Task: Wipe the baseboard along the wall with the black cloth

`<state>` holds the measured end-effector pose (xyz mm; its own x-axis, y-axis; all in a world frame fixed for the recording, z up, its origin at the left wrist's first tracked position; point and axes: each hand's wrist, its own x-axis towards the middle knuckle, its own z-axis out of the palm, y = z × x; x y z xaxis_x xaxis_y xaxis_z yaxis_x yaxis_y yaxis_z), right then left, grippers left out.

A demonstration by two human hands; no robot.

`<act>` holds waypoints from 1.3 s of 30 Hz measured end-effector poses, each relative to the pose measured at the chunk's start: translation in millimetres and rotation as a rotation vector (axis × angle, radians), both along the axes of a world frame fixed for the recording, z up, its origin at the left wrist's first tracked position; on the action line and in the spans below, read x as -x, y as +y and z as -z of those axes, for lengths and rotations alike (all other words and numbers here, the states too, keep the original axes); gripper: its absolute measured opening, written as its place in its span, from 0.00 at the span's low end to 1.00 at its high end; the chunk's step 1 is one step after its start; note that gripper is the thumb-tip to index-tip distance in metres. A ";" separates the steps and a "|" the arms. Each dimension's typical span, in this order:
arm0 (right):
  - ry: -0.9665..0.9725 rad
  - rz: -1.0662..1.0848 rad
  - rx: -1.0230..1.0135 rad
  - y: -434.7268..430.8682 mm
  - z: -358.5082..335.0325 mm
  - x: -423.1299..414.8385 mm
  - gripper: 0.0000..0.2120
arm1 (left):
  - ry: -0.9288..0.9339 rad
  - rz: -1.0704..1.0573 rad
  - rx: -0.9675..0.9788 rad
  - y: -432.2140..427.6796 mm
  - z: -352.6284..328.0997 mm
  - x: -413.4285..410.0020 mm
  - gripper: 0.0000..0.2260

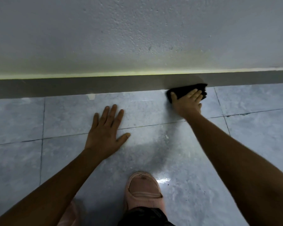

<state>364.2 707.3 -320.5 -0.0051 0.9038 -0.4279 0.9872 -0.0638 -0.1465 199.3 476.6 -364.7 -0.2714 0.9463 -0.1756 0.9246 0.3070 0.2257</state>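
Observation:
A dark grey baseboard runs along the foot of the pale textured wall, left to right across the head view. The black cloth is bunched where baseboard meets floor, right of centre. My right hand presses flat on the cloth with its fingers spread over it. A darker, damp-looking patch shows on the baseboard just above the cloth. My left hand lies flat on the floor tiles, fingers apart, holding nothing, well left of the cloth.
Grey-blue glossy floor tiles with dark grout lines cover the floor. A pink slipper on my foot rests at the bottom centre. A small pale scrap lies at the baseboard's foot left of the cloth.

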 end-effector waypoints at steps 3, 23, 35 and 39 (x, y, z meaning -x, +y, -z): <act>-0.021 0.117 0.033 24.7 -11.5 -12.7 0.48 | 0.026 0.002 -0.008 -5.6 -1.1 6.2 0.37; -0.064 -0.028 -0.026 -2.9 -7.4 -0.7 0.43 | 0.077 -0.213 0.117 -42.9 -5.5 54.2 0.42; -0.019 -0.389 -0.002 -99.4 2.4 87.4 0.41 | 0.063 -0.205 0.093 -45.8 -1.5 54.4 0.43; -0.069 -0.347 -0.026 -76.1 2.2 61.2 0.40 | 0.068 -0.232 0.087 -52.1 -8.9 64.5 0.43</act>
<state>303.1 631.3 -322.6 -0.2858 0.8640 -0.4144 0.9570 0.2800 -0.0763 134.8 424.5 -355.8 -0.4935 0.8394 -0.2278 0.8391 0.5284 0.1291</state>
